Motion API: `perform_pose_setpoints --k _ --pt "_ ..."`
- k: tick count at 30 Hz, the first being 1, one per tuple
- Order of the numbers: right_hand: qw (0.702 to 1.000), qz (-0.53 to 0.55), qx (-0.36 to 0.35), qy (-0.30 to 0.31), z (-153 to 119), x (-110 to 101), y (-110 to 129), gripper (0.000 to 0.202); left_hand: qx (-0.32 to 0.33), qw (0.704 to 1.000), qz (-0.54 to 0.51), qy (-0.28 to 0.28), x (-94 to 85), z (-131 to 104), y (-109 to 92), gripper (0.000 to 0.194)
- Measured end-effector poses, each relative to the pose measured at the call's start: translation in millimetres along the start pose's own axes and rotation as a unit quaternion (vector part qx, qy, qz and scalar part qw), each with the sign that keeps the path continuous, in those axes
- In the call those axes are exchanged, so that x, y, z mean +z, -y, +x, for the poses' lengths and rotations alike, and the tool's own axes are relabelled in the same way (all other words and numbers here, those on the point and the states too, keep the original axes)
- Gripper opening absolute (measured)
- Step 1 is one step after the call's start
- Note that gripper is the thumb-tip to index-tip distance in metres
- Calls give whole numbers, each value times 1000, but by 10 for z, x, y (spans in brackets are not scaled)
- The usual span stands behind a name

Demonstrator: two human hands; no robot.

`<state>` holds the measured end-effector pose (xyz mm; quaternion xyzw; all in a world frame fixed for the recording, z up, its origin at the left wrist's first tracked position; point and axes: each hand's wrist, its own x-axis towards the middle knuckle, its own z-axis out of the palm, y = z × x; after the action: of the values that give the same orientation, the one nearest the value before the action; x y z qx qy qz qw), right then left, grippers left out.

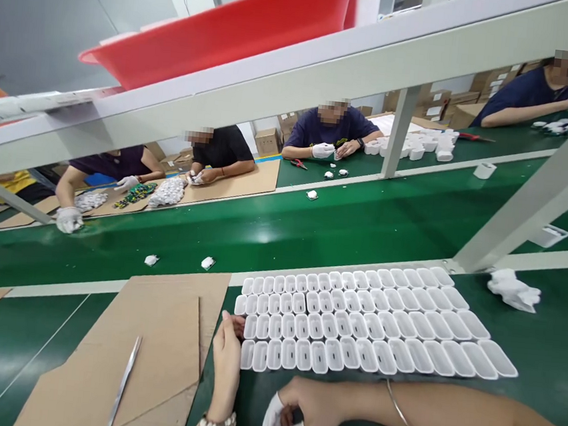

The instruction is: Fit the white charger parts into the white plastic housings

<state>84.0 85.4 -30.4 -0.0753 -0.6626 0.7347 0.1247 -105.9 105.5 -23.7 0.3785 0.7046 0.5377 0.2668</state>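
Note:
A white plastic tray (496,357) with many small pockets lies on the green bench in front of me; white shells fill several pockets on its left side. My left hand (226,361) rests at the tray's near-left corner, fingers touching its edge, a bead bracelet on the wrist. My right hand (302,412) sits just below the tray, white finger cots on two fingers, curled closed; I cannot see anything in it. A thin bangle circles that forearm.
Metal tweezers (123,382) lie on brown cardboard sheets (161,342) to the left. A crumpled white cloth (513,290) lies at right. Small white parts (207,262) ride the green conveyor (312,232). Several seated people work across it. A slanted frame with a red bin (231,30) hangs overhead.

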Motion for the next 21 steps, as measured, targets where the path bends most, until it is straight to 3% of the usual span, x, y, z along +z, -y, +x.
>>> perform_pose_setpoints --k 7,12,21 --pt "1000 11 22 -6 4 -9 58 47 33 996 -27 -83 -63 115 109 71" --pt "1000 13 20 -10 -5 1 58 42 35 997 -55 -36 -13 150 158 74" --pt "999 22 35 -10 27 0 -103 47 35 998 -42 -12 -35 110 181 72"
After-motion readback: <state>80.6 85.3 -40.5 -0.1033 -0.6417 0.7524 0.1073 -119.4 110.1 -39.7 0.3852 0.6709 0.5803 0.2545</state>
